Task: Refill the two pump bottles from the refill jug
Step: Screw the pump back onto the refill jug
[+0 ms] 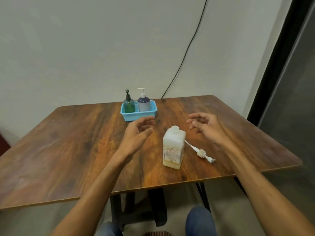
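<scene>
- Left hand (136,133): held above the tabletop (71,150), fingers (147,122) loosely spread and slightly curved, holding nothing; somewhat blurred.
- Right hand (208,129): also above the tabletop, fingers (194,123) relaxed and parted, pointing toward the left hand, holding nothing.
- Refill jug (173,148): white, square-sided, with a printed label and a pale yellowish layer at the base. It stands upright on the tabletop between the two hands, just nearer the person than the fingertips of both and touching neither.
- Loose pump (201,152): white pump head with dip tube, lying flat on the tabletop just beside the jug, below the right-hand fingers.
- Basket (136,115): light blue, perforated, sitting just beyond the left-hand fingertips.
- Green pump bottle (129,104): upright in the basket, on the side away from the right-hand fingers, dark pump fitted.
- Purple pump bottle (143,103): upright in the basket beside the green one, white pump fitted, beyond the left-hand fingertips.
- Cable (187,48): black, running down the wall (85,48) to the tabletop's far edge, well beyond both sets of fingers.
</scene>
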### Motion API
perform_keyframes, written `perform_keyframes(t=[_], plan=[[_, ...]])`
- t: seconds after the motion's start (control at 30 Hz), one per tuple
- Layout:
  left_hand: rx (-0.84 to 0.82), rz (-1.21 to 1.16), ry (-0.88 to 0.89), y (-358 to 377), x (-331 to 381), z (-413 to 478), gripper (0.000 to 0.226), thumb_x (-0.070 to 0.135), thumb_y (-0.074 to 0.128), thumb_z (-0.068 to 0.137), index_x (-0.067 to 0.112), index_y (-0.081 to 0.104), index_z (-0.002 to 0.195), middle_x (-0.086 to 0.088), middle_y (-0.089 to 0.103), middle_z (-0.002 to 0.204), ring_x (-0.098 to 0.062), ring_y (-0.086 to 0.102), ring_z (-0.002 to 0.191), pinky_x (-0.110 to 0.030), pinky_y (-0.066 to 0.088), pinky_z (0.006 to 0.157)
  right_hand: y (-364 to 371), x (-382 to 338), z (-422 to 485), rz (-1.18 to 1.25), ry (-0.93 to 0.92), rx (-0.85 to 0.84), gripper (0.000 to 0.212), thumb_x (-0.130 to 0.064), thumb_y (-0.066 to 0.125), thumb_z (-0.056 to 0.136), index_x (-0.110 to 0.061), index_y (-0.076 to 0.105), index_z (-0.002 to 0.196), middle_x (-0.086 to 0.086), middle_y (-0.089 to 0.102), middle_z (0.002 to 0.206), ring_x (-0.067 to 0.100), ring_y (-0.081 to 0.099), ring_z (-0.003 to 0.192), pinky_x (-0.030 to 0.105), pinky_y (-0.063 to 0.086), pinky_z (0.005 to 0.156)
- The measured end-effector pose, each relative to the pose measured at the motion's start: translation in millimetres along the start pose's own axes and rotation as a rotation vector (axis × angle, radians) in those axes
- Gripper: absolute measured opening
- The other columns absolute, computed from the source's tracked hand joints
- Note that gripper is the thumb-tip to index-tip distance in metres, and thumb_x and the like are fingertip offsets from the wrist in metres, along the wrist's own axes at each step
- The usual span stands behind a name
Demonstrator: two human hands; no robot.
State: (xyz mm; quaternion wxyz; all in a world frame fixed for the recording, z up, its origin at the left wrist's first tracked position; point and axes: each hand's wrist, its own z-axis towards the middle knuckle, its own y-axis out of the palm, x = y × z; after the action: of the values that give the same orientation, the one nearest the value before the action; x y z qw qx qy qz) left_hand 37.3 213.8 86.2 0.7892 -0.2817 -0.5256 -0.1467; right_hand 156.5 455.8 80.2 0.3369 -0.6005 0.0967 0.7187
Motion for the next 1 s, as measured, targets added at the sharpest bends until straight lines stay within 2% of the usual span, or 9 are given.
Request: perform_keyframes(t=[0.13, 0.23, 0.3, 0.4, 0.47, 0.57, 0.77, 0.83, 1.0], plan=[[-0.142, 0.094, 0.000, 28, -10, -12, 0.075, -0.001, 0.073, 0.081, 0.027, 0.045, 0.144, 0.004, 0.052, 0.143, -0.011, 0.051, 0.130, -0.035, 0.045, 0.108, -14, 35, -27, -0.211, 0.020, 0.078, 0.033, 0.002, 0.069, 0.089, -0.009, 0.067, 0.120, 0.004, 0.069, 0.111, 0.016, 0.065, 0.105, 0.015, 0.052, 0.080], [-0.246, 0.064, -0.021, 47, -27, -15, 0.093, 0.009, 0.083, 0.075, 0.031, 0.033, 0.151, 0.009, 0.043, 0.151, -0.009, 0.043, 0.136, -0.035, 0.038, 0.112, -15, 64, -37, -0.366, 0.153, 0.012, 0.049, -0.014, 0.080, 0.083, -0.014, 0.060, 0.129, 0.002, 0.060, 0.126, 0.019, 0.057, 0.117, 0.032, 0.049, 0.096], [-0.271, 0.019, -0.037, 57, -36, -17, 0.103, 0.016, 0.088, 0.071, 0.036, 0.028, 0.152, 0.015, 0.041, 0.149, -0.002, 0.045, 0.130, -0.022, 0.044, 0.101, -11, 77, -43, -0.476, 0.204, -0.021, 0.060, -0.026, 0.084, 0.079, -0.017, 0.058, 0.133, 0.002, 0.057, 0.132, 0.020, 0.055, 0.120, 0.044, 0.049, 0.101], [-0.227, -0.028, -0.022, 67, -40, -18, 0.112, 0.024, 0.092, 0.065, 0.040, 0.024, 0.152, 0.032, 0.040, 0.135, 0.019, 0.045, 0.115, -0.002, 0.045, 0.076, -3, 86, -50, -0.572, 0.208, -0.048, 0.068, -0.032, 0.085, 0.077, -0.015, 0.056, 0.136, 0.002, 0.056, 0.131, 0.021, 0.053, 0.121, 0.042, 0.048, 0.100], [-0.181, -0.021, -0.006, 72, -42, -16, 0.113, 0.030, 0.093, 0.062, 0.042, 0.022, 0.150, 0.041, 0.036, 0.127, 0.025, 0.042, 0.109, -0.001, 0.043, 0.074, 2, 92, -51, -0.607, 0.173, -0.024, 0.058, -0.027, 0.086, 0.076, -0.015, 0.060, 0.127, -0.002, 0.056, 0.122, 0.019, 0.052, 0.117, 0.034, 0.046, 0.093], [-0.080, 0.002, -0.004, 78, -45, -14, 0.105, 0.036, 0.092, 0.063, 0.041, 0.029, 0.147, 0.035, 0.040, 0.128, 0.015, 0.044, 0.110, -0.009, 0.039, 0.083, 4, 96, -52, -0.606, 0.096, 0.071, 0.030, -0.015, 0.086, 0.075, -0.019, 0.065, 0.097, -0.001, 0.067, 0.102, 0.015, 0.062, 0.092, 0.029, 0.049, 0.071], [0.033, 0.057, 0.041, 80, -49, -11, 0.083, 0.028, 0.091, 0.067, 0.032, 0.042, 0.135, 0.034, 0.044, 0.116, 0.019, 0.047, 0.104, -0.004, 0.042, 0.072, -17, 51, -42, -0.504, 0.003, 0.188, 0.029, -0.004, 0.084, 0.071, -0.020, 0.065, 0.085, -0.003, 0.068, 0.083, 0.019, 0.065, 0.073, 0.035, 0.053, 0.055], [0.040, 0.061, 0.049, 78, -51, -9, 0.079, 0.024, 0.091, 0.067, 0.032, 0.043, 0.130, 0.033, 0.046, 0.115, 0.024, 0.046, 0.104, -0.002, 0.044, 0.071, -27, 21, -39, -0.463, -0.033, 0.211, 0.024, -0.004, 0.085, 0.071, -0.018, 0.071, 0.086, -0.002, 0.071, 0.086, 0.015, 0.065, 0.076, 0.027, 0.050, 0.059], [0.053, 0.064, 0.052, 75, -56, -3, 0.078, 0.023, 0.090, 0.067, 0.029, 0.046, 0.131, 0.032, 0.048, 0.113, 0.025, 0.047, 0.103, 0.002, 0.043, 0.072, -52, -75, -41, -0.450, -0.132, 0.159, 0.018, -0.017, 0.083, 0.076, -0.025, 0.078, 0.092, -0.006, 0.073, 0.090, 0.011, 0.066, 0.085, 0.029, 0.055, 0.074]])
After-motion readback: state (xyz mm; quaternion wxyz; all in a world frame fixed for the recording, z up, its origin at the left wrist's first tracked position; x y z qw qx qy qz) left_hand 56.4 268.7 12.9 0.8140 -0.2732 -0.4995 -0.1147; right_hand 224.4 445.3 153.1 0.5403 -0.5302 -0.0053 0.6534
